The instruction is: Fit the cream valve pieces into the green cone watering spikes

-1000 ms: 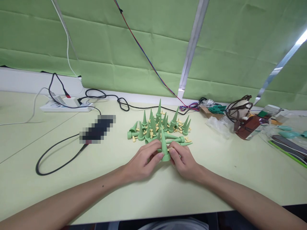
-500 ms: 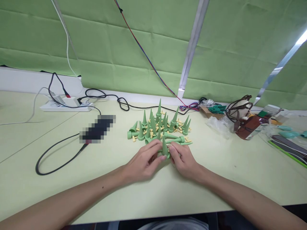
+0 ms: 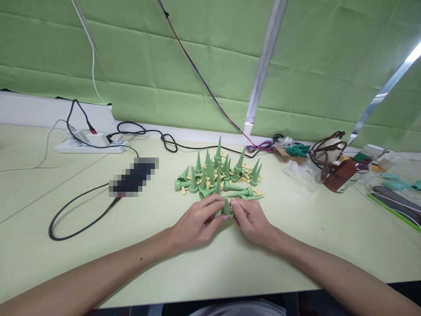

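My left hand [image 3: 199, 223] is closed on a green plastic watering spike [image 3: 226, 208], its thumb low on the cone and its fingers behind. The spike's tip is tilted away from me, so the cone looks short. Against the spike's right side, my right hand [image 3: 251, 218] is closed in a pinch; whatever lies between its fingertips is mostly hidden. Just beyond both hands lies a pile of similar green spikes [image 3: 239, 165], several upright and others on their sides. Small yellow valve pieces [image 3: 208, 185] are scattered among them.
A pixelated dark device [image 3: 133, 177] with a black cable lies to the left, near a white power strip [image 3: 92, 145]. On the right are a brown bottle [image 3: 345, 174], clear plastic wrap [image 3: 301, 173] and a cardboard box [image 3: 284, 154]. A green wall covering [image 3: 204, 70] rises behind.
The spike in my hands has tipped, its point going from upright to leaning away from me. Both hands have stayed nearly in place. The pile is unchanged.
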`<action>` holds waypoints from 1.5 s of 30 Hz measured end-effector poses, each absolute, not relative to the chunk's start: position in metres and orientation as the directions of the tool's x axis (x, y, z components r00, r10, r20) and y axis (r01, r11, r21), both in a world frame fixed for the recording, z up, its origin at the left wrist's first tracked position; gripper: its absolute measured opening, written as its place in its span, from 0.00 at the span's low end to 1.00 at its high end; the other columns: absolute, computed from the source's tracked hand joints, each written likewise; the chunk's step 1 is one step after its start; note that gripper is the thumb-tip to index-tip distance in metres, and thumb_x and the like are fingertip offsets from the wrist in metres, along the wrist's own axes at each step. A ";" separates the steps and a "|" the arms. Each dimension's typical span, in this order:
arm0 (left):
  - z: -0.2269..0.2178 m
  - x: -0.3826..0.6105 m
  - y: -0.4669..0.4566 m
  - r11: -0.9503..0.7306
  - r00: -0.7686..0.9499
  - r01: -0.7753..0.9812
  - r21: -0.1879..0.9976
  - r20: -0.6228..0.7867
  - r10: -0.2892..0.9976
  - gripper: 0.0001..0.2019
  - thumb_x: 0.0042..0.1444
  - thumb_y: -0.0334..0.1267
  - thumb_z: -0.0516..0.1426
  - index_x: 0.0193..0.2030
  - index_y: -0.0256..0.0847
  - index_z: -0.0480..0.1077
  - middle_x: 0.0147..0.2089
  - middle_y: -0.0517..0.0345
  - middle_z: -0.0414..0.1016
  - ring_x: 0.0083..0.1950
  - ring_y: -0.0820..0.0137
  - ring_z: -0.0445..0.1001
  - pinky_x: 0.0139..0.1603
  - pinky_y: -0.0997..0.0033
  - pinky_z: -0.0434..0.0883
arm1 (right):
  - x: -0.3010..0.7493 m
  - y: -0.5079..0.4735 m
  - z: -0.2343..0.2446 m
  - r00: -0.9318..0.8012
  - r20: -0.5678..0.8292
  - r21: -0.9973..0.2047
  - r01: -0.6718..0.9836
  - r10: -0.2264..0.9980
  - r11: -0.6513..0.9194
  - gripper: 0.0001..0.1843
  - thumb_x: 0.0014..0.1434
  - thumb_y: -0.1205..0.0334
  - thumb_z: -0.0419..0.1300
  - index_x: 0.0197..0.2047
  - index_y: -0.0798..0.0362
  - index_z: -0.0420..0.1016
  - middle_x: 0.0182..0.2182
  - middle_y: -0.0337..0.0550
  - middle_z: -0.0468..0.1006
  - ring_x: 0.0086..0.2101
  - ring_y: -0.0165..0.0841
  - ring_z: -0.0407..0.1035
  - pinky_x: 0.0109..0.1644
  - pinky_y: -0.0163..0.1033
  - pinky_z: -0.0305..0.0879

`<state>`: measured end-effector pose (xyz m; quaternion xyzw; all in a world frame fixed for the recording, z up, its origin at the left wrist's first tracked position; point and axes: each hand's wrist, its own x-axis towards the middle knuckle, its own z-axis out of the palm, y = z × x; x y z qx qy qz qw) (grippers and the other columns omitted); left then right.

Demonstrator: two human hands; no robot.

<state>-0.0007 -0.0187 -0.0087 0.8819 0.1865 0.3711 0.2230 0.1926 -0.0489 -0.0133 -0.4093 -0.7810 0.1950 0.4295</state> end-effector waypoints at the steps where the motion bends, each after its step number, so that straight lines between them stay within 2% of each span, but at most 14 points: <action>1: -0.009 -0.001 -0.018 -0.828 0.655 0.169 0.534 0.568 0.499 0.05 0.67 0.32 0.52 0.40 0.37 0.69 0.41 0.51 0.71 0.31 0.74 0.63 0.29 0.73 0.63 | 0.193 -0.049 -0.013 -0.299 0.510 -0.656 0.472 0.807 0.589 0.23 0.74 0.59 0.43 0.24 0.50 0.54 0.17 0.33 0.59 0.19 0.28 0.53 0.27 0.38 0.49; 7: -0.011 0.000 -0.019 -0.809 0.641 0.199 0.554 0.551 0.535 0.08 0.67 0.36 0.53 0.40 0.37 0.71 0.35 0.53 0.71 0.30 0.72 0.63 0.29 0.72 0.62 | 0.193 -0.049 -0.013 -0.309 0.496 -0.662 0.470 0.811 0.584 0.23 0.74 0.57 0.42 0.24 0.50 0.55 0.17 0.33 0.60 0.19 0.28 0.53 0.27 0.38 0.50; 11: -0.010 0.000 -0.020 -0.762 0.629 0.214 0.611 0.511 0.586 0.10 0.67 0.38 0.53 0.35 0.37 0.71 0.30 0.57 0.67 0.30 0.72 0.62 0.29 0.72 0.61 | 0.192 -0.049 -0.013 -0.310 0.494 -0.665 0.467 0.812 0.583 0.23 0.74 0.57 0.43 0.24 0.50 0.55 0.16 0.33 0.59 0.19 0.28 0.53 0.27 0.37 0.50; 14: -0.010 0.000 -0.019 -0.718 0.626 0.217 0.661 0.470 0.622 0.12 0.66 0.39 0.53 0.33 0.36 0.69 0.29 0.59 0.65 0.30 0.73 0.63 0.28 0.73 0.60 | 0.192 -0.049 -0.013 -0.309 0.495 -0.662 0.471 0.812 0.583 0.23 0.73 0.58 0.44 0.24 0.50 0.54 0.16 0.32 0.58 0.19 0.28 0.52 0.27 0.37 0.50; 20: -0.008 0.001 -0.019 -0.641 0.626 0.216 0.736 0.400 0.670 0.12 0.65 0.40 0.54 0.34 0.35 0.71 0.30 0.59 0.67 0.29 0.73 0.64 0.28 0.74 0.61 | 0.193 -0.048 -0.013 -0.317 0.494 -0.672 0.452 0.809 0.587 0.22 0.73 0.60 0.44 0.25 0.50 0.53 0.17 0.32 0.57 0.19 0.27 0.51 0.27 0.37 0.49; 32: -0.005 0.004 -0.020 -0.501 0.637 0.168 0.849 0.294 0.712 0.13 0.64 0.41 0.55 0.30 0.35 0.69 0.26 0.62 0.65 0.26 0.76 0.63 0.25 0.76 0.59 | 0.194 -0.048 -0.013 -0.331 0.486 -0.685 0.431 0.809 0.587 0.22 0.73 0.61 0.45 0.24 0.50 0.54 0.17 0.32 0.58 0.19 0.27 0.52 0.27 0.37 0.49; 38: -0.006 0.002 -0.021 -0.254 0.692 0.060 0.965 0.144 0.707 0.14 0.65 0.46 0.56 0.34 0.36 0.68 0.19 0.66 0.63 0.18 0.77 0.62 0.20 0.77 0.62 | 0.195 -0.048 -0.013 -0.346 0.491 -0.677 0.426 0.799 0.600 0.22 0.73 0.60 0.45 0.24 0.51 0.56 0.18 0.32 0.59 0.19 0.27 0.53 0.27 0.36 0.50; 41: -0.006 0.002 -0.021 -0.170 0.701 0.020 0.985 0.107 0.705 0.15 0.64 0.48 0.58 0.39 0.35 0.70 0.17 0.66 0.64 0.17 0.77 0.63 0.20 0.77 0.64 | 0.195 -0.048 -0.013 -0.346 0.501 -0.671 0.424 0.793 0.608 0.22 0.73 0.60 0.45 0.24 0.51 0.56 0.18 0.32 0.59 0.19 0.27 0.53 0.28 0.36 0.50; 45: -0.002 0.005 -0.022 -0.043 0.715 -0.045 0.998 0.063 0.697 0.18 0.62 0.51 0.60 0.43 0.35 0.69 0.17 0.65 0.66 0.15 0.76 0.63 0.16 0.78 0.62 | 0.195 -0.048 -0.013 -0.343 0.510 -0.668 0.420 0.789 0.615 0.22 0.73 0.60 0.46 0.24 0.51 0.56 0.17 0.32 0.59 0.19 0.27 0.53 0.27 0.36 0.49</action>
